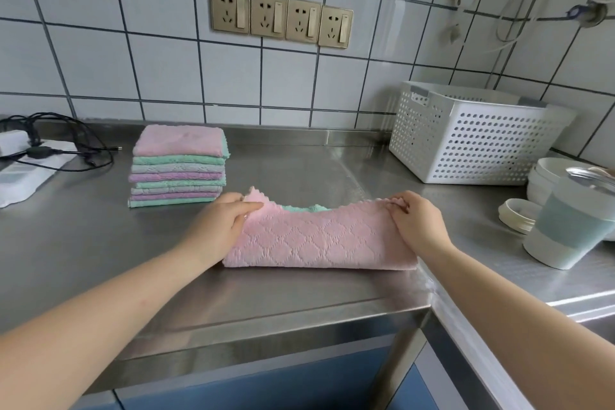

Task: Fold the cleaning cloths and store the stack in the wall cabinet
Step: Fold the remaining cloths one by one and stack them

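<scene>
Far left of our fingers lies a tangle of black cables [63,143]; nearer stands the stack of folded cloths [178,166] on the steel counter [299,170]. Our left hand [226,220] pinches the pink cloth [319,240] at its left corner, our right hand [416,220] curls over the right corner, seemingly gripping it. Beyond the right fingers sits a white basket [476,136].

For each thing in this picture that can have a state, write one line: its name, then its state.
Pink cloth: folded once, far corners pinched.
Cloth stack: folded, piled on the counter.
Left hand: pinching the cloth's corner.
Right hand: pinching the other corner.
White basket: upright, contents hidden.
</scene>
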Demonstrator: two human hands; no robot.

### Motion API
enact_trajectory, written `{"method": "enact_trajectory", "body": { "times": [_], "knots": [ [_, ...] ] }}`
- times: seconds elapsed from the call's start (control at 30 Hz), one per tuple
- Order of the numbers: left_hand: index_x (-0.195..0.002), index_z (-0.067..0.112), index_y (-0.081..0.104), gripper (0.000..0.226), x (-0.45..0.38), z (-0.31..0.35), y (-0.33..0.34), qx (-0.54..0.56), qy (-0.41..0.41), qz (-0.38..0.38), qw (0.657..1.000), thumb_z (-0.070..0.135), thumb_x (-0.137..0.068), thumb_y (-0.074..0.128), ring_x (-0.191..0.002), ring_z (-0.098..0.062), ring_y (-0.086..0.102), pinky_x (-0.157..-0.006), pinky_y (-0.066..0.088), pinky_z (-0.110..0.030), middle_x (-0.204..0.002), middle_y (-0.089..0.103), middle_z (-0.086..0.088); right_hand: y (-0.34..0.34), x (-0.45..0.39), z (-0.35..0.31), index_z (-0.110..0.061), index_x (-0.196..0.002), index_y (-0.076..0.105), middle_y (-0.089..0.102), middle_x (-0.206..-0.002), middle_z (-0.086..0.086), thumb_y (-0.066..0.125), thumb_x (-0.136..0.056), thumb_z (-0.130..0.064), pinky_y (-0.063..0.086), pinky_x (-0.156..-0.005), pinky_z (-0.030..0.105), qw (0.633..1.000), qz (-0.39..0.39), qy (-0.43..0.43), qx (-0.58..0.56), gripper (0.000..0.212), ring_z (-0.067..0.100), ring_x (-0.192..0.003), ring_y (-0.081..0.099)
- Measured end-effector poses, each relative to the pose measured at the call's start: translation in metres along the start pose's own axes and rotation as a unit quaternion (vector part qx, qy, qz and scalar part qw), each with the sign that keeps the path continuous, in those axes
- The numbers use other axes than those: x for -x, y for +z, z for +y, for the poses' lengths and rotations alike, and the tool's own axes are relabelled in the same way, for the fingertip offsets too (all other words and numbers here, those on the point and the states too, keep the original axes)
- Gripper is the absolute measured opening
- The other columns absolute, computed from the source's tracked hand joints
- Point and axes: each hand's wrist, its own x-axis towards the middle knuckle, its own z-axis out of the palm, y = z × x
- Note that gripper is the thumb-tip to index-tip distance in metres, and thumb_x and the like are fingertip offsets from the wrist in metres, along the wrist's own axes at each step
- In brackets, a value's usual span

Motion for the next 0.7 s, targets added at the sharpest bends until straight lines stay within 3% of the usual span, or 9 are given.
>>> {"method": "enact_trajectory", "body": {
  "times": [0.13, 0.3, 0.47, 0.57, 0.63, 0.7],
  "knots": [
    [-0.126, 0.011, 0.059, 0.034, -0.011, -0.005, 0.003, -0.016, -0.030, 0.007, 0.999, 0.009, -0.092, 0.053, -0.108, -0.026, 0.053, -0.083, 0.031, -0.019, -0.122, 0.053, -0.010, 0.008, -0.016, 0.001, -0.017, -0.105, 0.065, 0.067, -0.105, 0.001, 0.052, -0.092, -0.018, 0.036, -0.076, 0.024, 1.000, 0.001, 0.002, 0.012, 0.018, 0.022, -0.103, 0.057],
    [-0.132, 0.016, 0.053, 0.050, -0.020, -0.011, 0.004, -0.042, -0.070, -0.064, 0.995, 0.025, -0.084, 0.066, -0.112, -0.025, 0.049, -0.084, 0.030, -0.020, -0.128, 0.048, -0.009, 0.022, -0.027, 0.009, -0.018, -0.102, 0.068, 0.070, -0.108, 0.000, 0.053, -0.091, -0.018, 0.043, -0.081, 0.027, 0.999, -0.021, 0.006, 0.025, 0.019, 0.023, -0.104, 0.059],
    [-0.134, 0.016, 0.050, 0.054, -0.026, -0.009, 0.005, -0.082, -0.071, -0.115, 0.987, 0.027, -0.084, 0.066, -0.111, -0.021, 0.047, -0.081, 0.030, -0.020, -0.124, 0.048, -0.005, 0.032, -0.027, 0.020, -0.017, -0.099, 0.068, 0.070, -0.108, 0.002, 0.054, -0.090, -0.019, 0.046, -0.085, 0.031, 0.998, -0.028, 0.009, 0.052, 0.017, 0.025, -0.104, 0.060],
    [-0.138, 0.017, 0.044, 0.060, -0.029, -0.009, 0.001, -0.079, -0.084, -0.144, 0.983, 0.028, -0.084, 0.067, -0.111, -0.020, 0.048, -0.087, 0.032, -0.021, -0.131, 0.043, -0.006, 0.034, -0.027, 0.021, -0.016, -0.105, 0.067, 0.069, -0.111, 0.003, 0.053, -0.091, -0.021, 0.045, -0.085, 0.030, 0.998, -0.022, 0.007, 0.061, 0.020, 0.026, -0.105, 0.059],
    [-0.140, 0.018, 0.041, 0.064, -0.029, -0.010, -0.006, -0.062, -0.106, -0.120, 0.985, 0.028, -0.083, 0.067, -0.105, -0.017, 0.051, -0.095, 0.036, -0.024, -0.140, 0.036, -0.004, 0.033, -0.030, 0.018, -0.017, -0.118, 0.062, 0.062, -0.122, 0.004, 0.051, -0.093, -0.024, 0.042, -0.088, 0.029, 0.998, -0.014, 0.015, 0.051, 0.029, 0.025, -0.110, 0.057],
    [-0.141, 0.018, 0.040, 0.061, -0.028, -0.007, -0.013, -0.060, -0.106, -0.070, 0.990, 0.027, -0.086, 0.063, -0.117, -0.017, 0.048, -0.104, 0.034, -0.028, -0.147, 0.032, -0.002, 0.029, -0.034, 0.014, -0.017, -0.128, 0.055, 0.049, -0.134, 0.006, 0.049, -0.093, -0.028, 0.040, -0.091, 0.030, 0.999, -0.001, 0.016, 0.040, 0.037, 0.023, -0.115, 0.053]
  ]
}}
